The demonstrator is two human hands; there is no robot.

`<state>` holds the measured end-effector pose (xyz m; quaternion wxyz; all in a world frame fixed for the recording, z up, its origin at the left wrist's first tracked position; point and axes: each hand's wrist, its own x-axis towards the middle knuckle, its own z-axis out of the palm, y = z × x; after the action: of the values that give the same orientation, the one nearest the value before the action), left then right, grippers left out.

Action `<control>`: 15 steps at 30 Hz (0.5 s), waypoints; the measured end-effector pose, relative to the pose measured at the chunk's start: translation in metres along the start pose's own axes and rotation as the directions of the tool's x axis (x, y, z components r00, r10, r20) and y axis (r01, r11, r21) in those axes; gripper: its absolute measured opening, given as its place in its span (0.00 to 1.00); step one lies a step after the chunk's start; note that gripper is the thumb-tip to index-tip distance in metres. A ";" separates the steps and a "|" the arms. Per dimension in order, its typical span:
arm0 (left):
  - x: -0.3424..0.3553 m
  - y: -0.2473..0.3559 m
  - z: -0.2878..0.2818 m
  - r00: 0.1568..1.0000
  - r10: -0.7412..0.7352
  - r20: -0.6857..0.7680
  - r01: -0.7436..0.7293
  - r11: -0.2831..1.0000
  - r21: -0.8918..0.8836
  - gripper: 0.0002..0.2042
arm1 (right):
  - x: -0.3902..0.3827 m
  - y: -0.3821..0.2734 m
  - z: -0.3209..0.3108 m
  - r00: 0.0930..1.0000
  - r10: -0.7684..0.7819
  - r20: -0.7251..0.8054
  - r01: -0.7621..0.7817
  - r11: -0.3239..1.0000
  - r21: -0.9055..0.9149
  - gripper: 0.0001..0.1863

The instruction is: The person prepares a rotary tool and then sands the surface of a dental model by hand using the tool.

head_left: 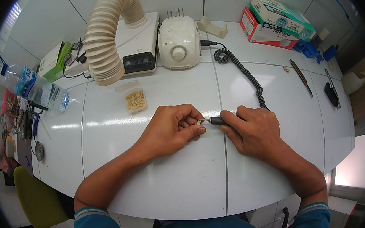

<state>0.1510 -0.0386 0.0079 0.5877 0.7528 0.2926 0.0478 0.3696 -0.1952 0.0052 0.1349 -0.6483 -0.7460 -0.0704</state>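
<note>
At the middle of the white tiled desk, my left hand [176,127] is closed, pinching a small pale tooth-like piece [199,122] between finger and thumb. My right hand [253,131] grips a dark rotary handpiece [215,121], whose thin metal bit meets the piece. A coiled black cord [251,79] runs from the handpiece to a white control unit [178,42] with several burs standing on top. An open clear box [135,100] of small yellowish pieces sits beyond my left hand.
A ribbed suction hose [103,51] arches down from a white machine [137,42]. A water bottle [37,87] stands at left. Stacked cartons [271,32], blue gloves [305,49], a brown pen-like tool [301,77] and a black-handled tool [331,92] lie at right. A green chair [37,196] is at lower left.
</note>
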 end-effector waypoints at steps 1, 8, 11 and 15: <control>0.000 0.000 0.000 1.000 -0.001 -0.001 0.001 1.000 -0.001 0.10 | 0.000 0.000 0.000 1.000 -0.004 -0.003 0.004 1.000 -0.003 0.12; 0.000 -0.001 -0.001 1.000 0.004 0.009 -0.004 1.000 0.008 0.10 | 0.000 0.000 -0.001 1.000 -0.006 0.021 0.006 1.000 -0.005 0.12; 0.000 -0.001 -0.001 1.000 0.004 0.010 -0.004 1.000 0.022 0.11 | 0.000 0.000 -0.001 1.000 -0.007 0.019 0.007 1.000 -0.007 0.12; 0.000 0.000 -0.001 1.000 0.003 0.008 -0.004 1.000 0.024 0.11 | 0.000 0.000 -0.001 1.000 -0.010 0.020 0.010 1.000 -0.005 0.12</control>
<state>0.1509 -0.0377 0.0080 0.5798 0.7604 0.2894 0.0423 0.3695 -0.1955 0.0057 0.1256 -0.6456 -0.7503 -0.0664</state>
